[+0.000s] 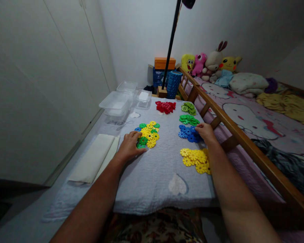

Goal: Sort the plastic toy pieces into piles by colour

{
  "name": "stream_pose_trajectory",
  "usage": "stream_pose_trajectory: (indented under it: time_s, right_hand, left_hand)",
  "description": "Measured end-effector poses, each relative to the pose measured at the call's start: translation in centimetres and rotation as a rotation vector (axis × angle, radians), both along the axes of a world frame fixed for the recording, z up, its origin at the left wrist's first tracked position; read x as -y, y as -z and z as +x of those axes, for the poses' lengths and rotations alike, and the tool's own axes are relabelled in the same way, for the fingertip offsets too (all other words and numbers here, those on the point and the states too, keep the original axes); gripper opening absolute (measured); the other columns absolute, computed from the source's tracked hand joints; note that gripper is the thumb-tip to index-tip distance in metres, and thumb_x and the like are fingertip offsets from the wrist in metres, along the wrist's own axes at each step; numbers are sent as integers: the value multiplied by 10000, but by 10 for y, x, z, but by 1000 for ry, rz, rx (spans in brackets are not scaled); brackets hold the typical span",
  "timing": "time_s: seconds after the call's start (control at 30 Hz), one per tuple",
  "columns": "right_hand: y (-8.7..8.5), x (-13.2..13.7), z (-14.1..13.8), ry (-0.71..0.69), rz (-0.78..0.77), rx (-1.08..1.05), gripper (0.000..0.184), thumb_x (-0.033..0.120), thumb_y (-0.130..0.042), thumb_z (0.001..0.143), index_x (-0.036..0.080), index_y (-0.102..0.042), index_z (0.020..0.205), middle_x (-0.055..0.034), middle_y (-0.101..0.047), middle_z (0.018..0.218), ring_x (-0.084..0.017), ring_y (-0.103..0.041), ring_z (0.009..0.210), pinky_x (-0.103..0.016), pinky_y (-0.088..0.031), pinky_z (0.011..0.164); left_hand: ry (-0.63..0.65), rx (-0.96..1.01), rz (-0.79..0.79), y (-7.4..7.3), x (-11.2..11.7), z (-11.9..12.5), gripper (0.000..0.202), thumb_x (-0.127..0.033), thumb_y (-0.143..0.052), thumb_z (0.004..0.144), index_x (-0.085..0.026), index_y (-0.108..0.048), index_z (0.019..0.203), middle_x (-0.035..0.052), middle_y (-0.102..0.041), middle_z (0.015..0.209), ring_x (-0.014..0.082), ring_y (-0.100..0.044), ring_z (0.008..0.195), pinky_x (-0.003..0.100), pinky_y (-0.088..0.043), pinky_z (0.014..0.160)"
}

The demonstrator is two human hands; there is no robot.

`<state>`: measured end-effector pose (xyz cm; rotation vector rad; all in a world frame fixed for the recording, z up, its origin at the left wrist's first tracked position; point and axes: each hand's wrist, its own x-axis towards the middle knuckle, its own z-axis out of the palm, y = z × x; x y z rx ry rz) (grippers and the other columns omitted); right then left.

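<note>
A mixed heap of yellow, green and blue plastic snowflake discs [149,133] lies left of centre on a grey towel-covered board [162,172]. My left hand [130,145] rests at the heap's near left edge, fingers curled over a green disc. My right hand [205,132] touches the right side of the blue pile [187,133], fingers bent and closed on its edge. Sorted piles lie around: yellow [194,160] by my right forearm, dark green [188,119], light green [188,108] and red [165,106] farther back.
Clear plastic containers [116,103] stand at the board's far left. A folded white cloth [92,162] lies on the left. A wooden bed rail [233,126] runs along the right, with plush toys [210,62] beyond. A black pole [170,47] rises behind the board.
</note>
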<state>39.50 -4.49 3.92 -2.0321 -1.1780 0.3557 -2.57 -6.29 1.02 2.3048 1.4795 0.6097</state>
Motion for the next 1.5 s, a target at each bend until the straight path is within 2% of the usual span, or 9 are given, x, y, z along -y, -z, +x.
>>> stream_pose_trajectory:
  time_s: [0.17, 0.27, 0.37, 0.57, 0.73, 0.83, 1.0, 1.23, 1.5]
  right_hand:
    - [3, 9, -3, 23, -13, 186, 43, 226, -627, 658, 200, -636, 690, -20, -669, 684, -181, -595, 674, -273, -432, 642]
    - [-3, 15, -20, -11, 12, 290, 66, 202, -606, 710, 194, -663, 744, -48, -700, 760, -195, -610, 744, -297, -451, 723]
    - [-11, 22, -58, -141, 56, 283, 92, 210, -606, 767, 189, -682, 815, -60, -721, 849, -200, -626, 810, -303, -456, 772]
    - [-7, 37, -162, -617, -36, 171, 90, 199, -624, 846, 193, -697, 899, -40, -713, 872, -169, -623, 795, -276, -452, 763]
    - [10, 49, -210, -652, -36, 284, 329, 314, -686, 872, 172, -668, 1168, -124, -663, 1135, -238, -605, 1051, -325, -465, 909]
    - [16, 53, -217, -633, -69, 312, 390, 345, -693, 873, 154, -646, 1209, -146, -649, 1161, -264, -595, 1060, -353, -464, 922]
    - [16, 50, -216, -597, -89, 222, 272, 253, -685, 853, 197, -657, 1117, -93, -687, 1068, -218, -609, 935, -312, -453, 830]
    - [15, 48, -201, -534, -71, 110, 145, 203, -652, 830, 206, -652, 975, 2, -659, 782, -157, -573, 711, -262, -376, 674]
    - [15, 52, -186, -464, -67, 114, 52, 233, -651, 840, 218, -635, 887, -10, -662, 780, -166, -571, 722, -264, -371, 677]
  left_hand:
    - [-8, -1, 0, 2, 0, -1, 697, -418, -812, 685, -238, -566, 1311, 112, -545, 1404, 343, -499, 1283, 500, -384, 1129]
    - [-5, -11, 14, -1, 0, 0, 685, -401, -821, 685, -246, -571, 1304, 112, -564, 1387, 335, -511, 1274, 496, -389, 1121]
    - [-40, -35, 30, -2, 1, 0, 730, -423, -839, 669, -244, -569, 1323, 128, -554, 1408, 350, -506, 1281, 504, -390, 1116]
    - [-159, -114, 18, 1, 1, -3, 983, -561, -877, 585, -232, -508, 1435, 176, -447, 1525, 422, -452, 1344, 529, -362, 1130]
    - [-195, -180, -35, 3, 3, -5, 1129, -596, -893, 541, -231, -431, 1505, 217, -362, 1599, 468, -357, 1439, 578, -311, 1153]
    - [-151, -158, -29, 4, 2, -6, 1082, -573, -883, 568, -240, -434, 1494, 194, -452, 1546, 429, -426, 1401, 547, -338, 1140]
    - [-50, -96, 23, 3, 0, -6, 888, -492, -866, 629, -249, -511, 1405, 143, -598, 1398, 370, -540, 1284, 492, -398, 1089]
    - [-18, 27, -6, 3, 2, 6, 724, -363, -837, 694, -214, -548, 1341, 131, -623, 1341, 324, -574, 1255, 465, -439, 1086]
    - [-19, 94, 27, 7, 4, 19, 563, -294, -782, 740, -226, -584, 1262, 108, -635, 1296, 312, -589, 1244, 469, -465, 1096]
